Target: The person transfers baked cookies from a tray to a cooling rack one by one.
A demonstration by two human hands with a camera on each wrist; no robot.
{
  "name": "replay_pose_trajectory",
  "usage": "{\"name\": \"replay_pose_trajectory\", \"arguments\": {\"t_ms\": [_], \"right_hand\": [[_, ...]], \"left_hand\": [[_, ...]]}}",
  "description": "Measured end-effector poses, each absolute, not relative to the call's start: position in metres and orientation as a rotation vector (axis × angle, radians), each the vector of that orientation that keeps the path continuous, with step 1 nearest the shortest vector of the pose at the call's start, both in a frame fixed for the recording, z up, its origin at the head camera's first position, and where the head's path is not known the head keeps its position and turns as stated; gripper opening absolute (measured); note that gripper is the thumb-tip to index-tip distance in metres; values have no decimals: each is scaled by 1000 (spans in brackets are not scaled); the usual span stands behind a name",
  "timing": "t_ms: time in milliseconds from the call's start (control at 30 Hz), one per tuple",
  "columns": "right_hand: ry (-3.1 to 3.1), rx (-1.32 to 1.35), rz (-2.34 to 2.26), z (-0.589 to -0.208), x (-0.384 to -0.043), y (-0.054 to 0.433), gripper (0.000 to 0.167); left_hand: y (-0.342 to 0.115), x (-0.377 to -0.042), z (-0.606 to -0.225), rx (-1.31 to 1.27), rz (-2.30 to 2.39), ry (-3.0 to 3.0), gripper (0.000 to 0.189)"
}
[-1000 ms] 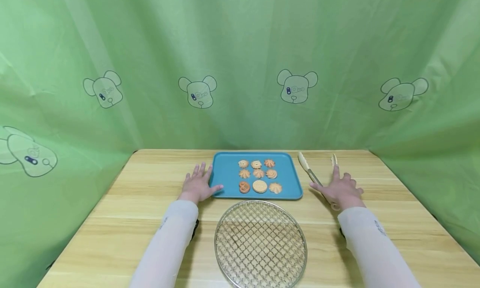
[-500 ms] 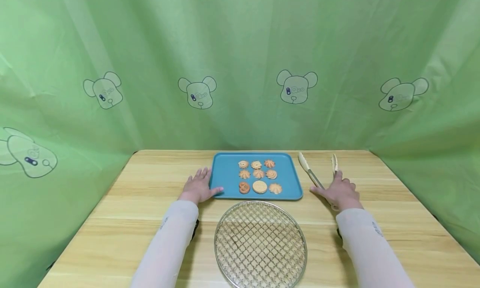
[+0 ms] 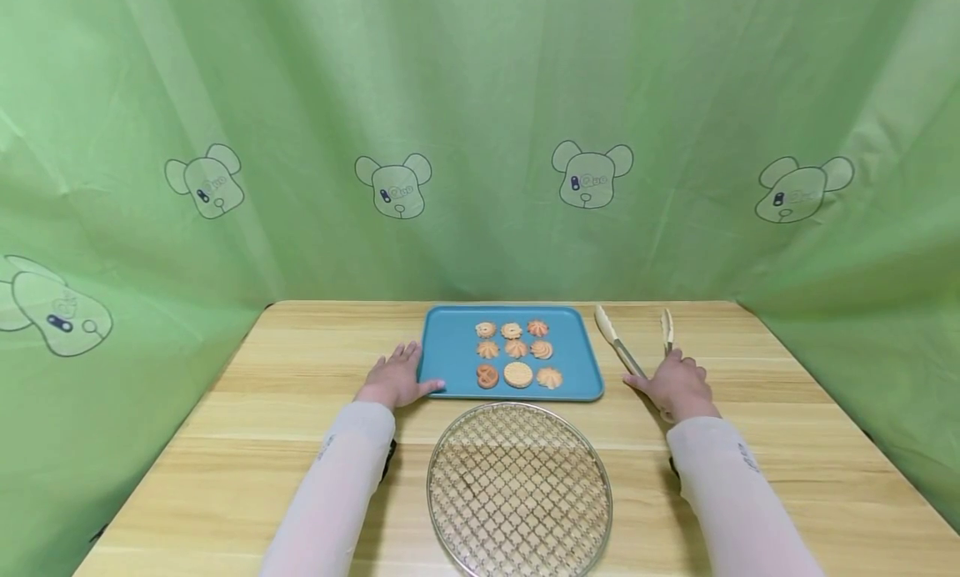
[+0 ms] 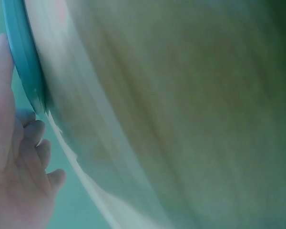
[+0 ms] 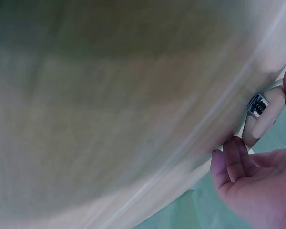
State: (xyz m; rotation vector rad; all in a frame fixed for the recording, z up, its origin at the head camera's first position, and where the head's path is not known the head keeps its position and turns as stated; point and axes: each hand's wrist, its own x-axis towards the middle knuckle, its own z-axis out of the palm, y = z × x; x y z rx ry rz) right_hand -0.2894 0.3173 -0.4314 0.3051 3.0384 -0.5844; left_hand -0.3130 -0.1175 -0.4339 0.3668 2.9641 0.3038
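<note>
A blue tray [image 3: 457, 352] holds several cookies [image 3: 517, 349] set out in rows. At its left edge, my left hand [image 3: 392, 381] lies with the thumb over the near corner and the fingers along the side. The left wrist view shows the tray's edge [image 4: 26, 57] beside this thumb, with the fingers slightly bent. To the tray's right lies a pair of tongs [image 3: 628, 358], its arms spread in a V. My right hand [image 3: 678, 385] grips it near the joint, thumb at the left arm and fingers over the right. In the right wrist view, the tongs' hinge end [image 5: 267, 114] sits between thumb and fingers.
A round wire rack [image 3: 520, 489] lies in front of the tray, near the person. All of it stands on a wooden table [image 3: 225, 460]. A green curtain [image 3: 480, 252] with bear-head drawings closes off the back and both sides.
My right hand has drawn in around the tongs, its fingers bending over the right arm. My left hand's spread fingers have come together at the tray's edge. Tray, cookies and rack stay put.
</note>
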Motion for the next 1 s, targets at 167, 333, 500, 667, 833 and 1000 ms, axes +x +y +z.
{"name": "replay_pose_trajectory", "arguments": {"t_ms": [167, 333, 500, 667, 833, 1000], "right_hand": [[3030, 315, -561, -430, -290, 317, 109], [3031, 306, -569, -429, -290, 317, 104], [3010, 301, -589, -428, -290, 318, 96], [2959, 332, -617, -426, -289, 320, 80], [2943, 368, -708, -422, -288, 322, 66], [2937, 396, -807, -420, -288, 323, 74]], "left_hand": [[-117, -313, -433, 371, 308, 2946, 91], [-117, -313, -433, 372, 294, 2933, 91], [-117, -313, -433, 381, 305, 2926, 91], [-118, -313, -435, 395, 312, 2921, 90], [-118, -315, -436, 400, 314, 2927, 90], [-119, -315, -438, 397, 330, 2930, 90]]}}
